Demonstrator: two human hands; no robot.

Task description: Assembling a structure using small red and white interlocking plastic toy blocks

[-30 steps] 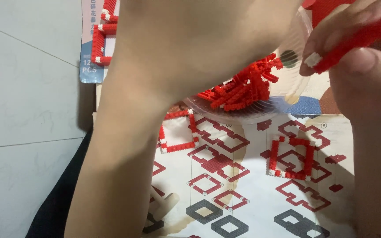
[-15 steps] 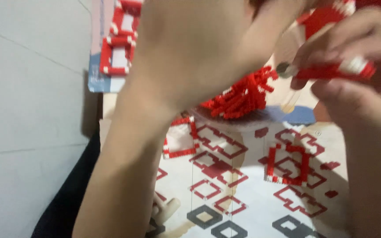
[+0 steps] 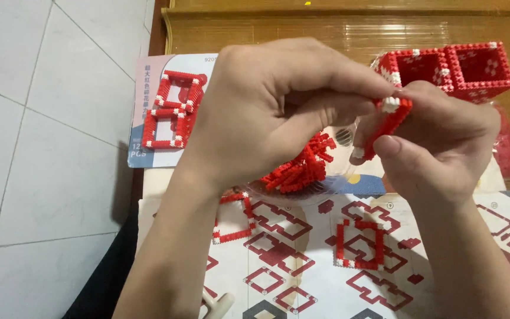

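Hands (image 3: 379, 112) lowered, pinching red strip (image 3: 385, 127), pink leaflet (image 3: 149, 106)

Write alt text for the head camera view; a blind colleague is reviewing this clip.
Two bare hands, left hand and right hand, pinch a small red and white brick strip between them. Below lie a pile of red bricks and a printed pattern sheet; red brick boxes stand behind.
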